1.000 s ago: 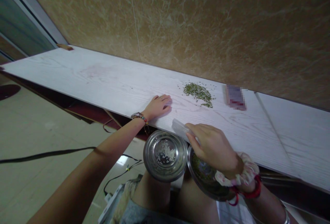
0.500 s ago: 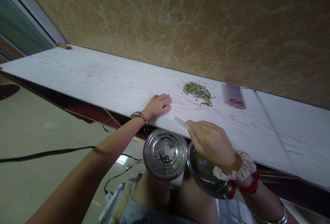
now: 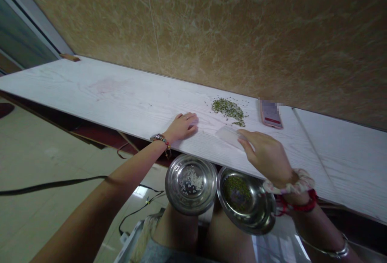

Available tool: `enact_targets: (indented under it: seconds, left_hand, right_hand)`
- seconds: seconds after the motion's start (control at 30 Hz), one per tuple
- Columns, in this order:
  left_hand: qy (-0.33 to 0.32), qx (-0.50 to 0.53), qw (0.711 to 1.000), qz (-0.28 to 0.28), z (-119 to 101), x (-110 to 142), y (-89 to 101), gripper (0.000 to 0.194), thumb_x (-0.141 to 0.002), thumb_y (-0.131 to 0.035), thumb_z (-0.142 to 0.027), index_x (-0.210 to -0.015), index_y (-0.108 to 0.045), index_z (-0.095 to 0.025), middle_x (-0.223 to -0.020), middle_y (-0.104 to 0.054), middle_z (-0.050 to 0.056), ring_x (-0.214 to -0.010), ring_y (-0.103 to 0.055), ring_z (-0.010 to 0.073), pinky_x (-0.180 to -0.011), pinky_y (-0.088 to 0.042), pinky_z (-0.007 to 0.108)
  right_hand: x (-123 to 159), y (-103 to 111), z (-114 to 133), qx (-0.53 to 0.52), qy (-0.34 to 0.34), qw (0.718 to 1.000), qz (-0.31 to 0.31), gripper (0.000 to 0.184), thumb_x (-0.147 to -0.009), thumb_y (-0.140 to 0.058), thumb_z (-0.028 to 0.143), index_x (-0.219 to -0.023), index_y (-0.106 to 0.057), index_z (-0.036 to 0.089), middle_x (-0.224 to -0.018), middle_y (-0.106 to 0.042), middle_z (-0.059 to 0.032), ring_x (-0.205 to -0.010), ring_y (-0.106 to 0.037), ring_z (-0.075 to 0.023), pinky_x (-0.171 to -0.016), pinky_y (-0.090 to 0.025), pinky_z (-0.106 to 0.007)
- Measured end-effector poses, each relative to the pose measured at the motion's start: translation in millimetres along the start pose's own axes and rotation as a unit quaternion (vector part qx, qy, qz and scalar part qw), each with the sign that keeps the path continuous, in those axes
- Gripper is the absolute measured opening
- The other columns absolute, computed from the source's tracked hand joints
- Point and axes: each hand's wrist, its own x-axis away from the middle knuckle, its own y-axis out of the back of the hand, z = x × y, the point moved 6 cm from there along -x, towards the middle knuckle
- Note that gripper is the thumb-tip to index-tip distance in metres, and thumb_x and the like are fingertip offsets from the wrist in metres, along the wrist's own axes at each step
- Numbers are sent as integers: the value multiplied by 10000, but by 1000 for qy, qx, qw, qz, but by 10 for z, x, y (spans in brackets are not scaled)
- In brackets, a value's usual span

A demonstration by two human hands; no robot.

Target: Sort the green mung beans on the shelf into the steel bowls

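My left hand (image 3: 181, 128) lies flat on the white wood-grain tabletop, fingers spread, holding nothing. In my right hand (image 3: 267, 154) is a thin translucent plastic scraper (image 3: 228, 135), gripped between thumb and fingers just above or on the tabletop. Beyond the scraper spreads a loose pile of small green beans (image 3: 228, 109) mixed with some white grains. Below the table edge, over my knees, are two steel bowls. White grains like rice lie in the left bowl (image 3: 172, 198); green beans (image 3: 237, 188) lie in the right bowl (image 3: 261, 214), partly beneath my right wrist.
A phone (image 3: 271, 114) lies right of the bean pile, near the marbled wall (image 3: 193, 25). At the table's far left corner sits a small wooden piece (image 3: 70, 57). Black cables (image 3: 54, 185) hang across the tiled floor (image 3: 27, 154) on the left.
My right hand has moved right and slightly away from me, off the right bowl and over the tabletop. The scraper now shows its flat face. My left hand stays in place.
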Motion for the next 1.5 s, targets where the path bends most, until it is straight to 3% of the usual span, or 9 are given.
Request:
enact_targets:
  seconds: [0.23, 0.43, 0.63, 0.73, 0.9, 1.17, 1.5]
  left_hand:
    - [-27, -36, 999, -3, -46, -22, 47, 371, -903, -428, -282, -1227, -561, -163, -1365, -550, 114, -1285, -476, 241, -1054, -372, 429]
    - [-8, -97, 995, 9, -265, -86, 113, 279, -902, -429, -211, -1109, -601, -134, -1166, -647, 137, -1101, -590, 252, -989, -412, 429]
    - [-29, -57, 998, 8, -503, -206, 30, 283, -927, -442, -262, -1159, -564, -157, -1279, -582, 122, -1224, -495, 249, -989, -411, 403]
    - [-9, -29, 1000, 9, -463, -303, -16, 314, -940, -443, -295, -1204, -542, -155, -1350, -530, 131, -1291, -436, 256, -1028, -378, 419]
    - [38, -2, 999, -21, -378, -401, -46, 293, -947, -420, -294, -1157, -578, -164, -1319, -554, 134, -1253, -470, 259, -1009, -377, 435]
    - [33, 0, 999, -27, -369, -385, -75, 298, -928, -422, -265, -1152, -590, -164, -1340, -549, 127, -1284, -443, 256, -1023, -363, 432]
    - [35, -14, 999, -31, -369, -371, -81, 302, -925, -423, -247, -1158, -594, -160, -1358, -545, 128, -1290, -449, 250, -1036, -367, 434]
  right_hand:
    - [131, -107, -585, 106, -31, 991, -73, 241, -888, -457, 189, -920, -696, 174, -706, -716, -54, -667, -641, -207, -681, -449, -327]
    - [308, -306, -845, 101, -57, 981, -155, 222, -900, -460, 202, -910, -679, 176, -787, -732, -68, -740, -646, -198, -778, -424, -330]
    - [420, -516, -912, 87, -87, 981, -152, 228, -901, -454, 181, -873, -678, 212, -770, -727, -26, -740, -637, -168, -849, -386, -331]
    - [441, -527, -935, 73, -106, 980, -155, 241, -897, -447, 175, -874, -682, 219, -785, -725, -33, -783, -638, -177, -868, -374, -350]
    - [443, -549, -955, 53, -131, 982, -129, 270, -906, -412, 180, -883, -678, 222, -797, -716, -39, -804, -627, -182, -889, -352, -370]
    - [416, -543, -881, 63, -117, 986, -105, 286, -896, -396, 146, -827, -660, 232, -766, -708, -14, -779, -611, -165, -918, -304, -370]
    - [413, -490, -864, 101, -119, 978, -139, 287, -892, -394, 153, -792, -644, 250, -715, -693, 5, -781, -603, -169, -930, -288, -385]
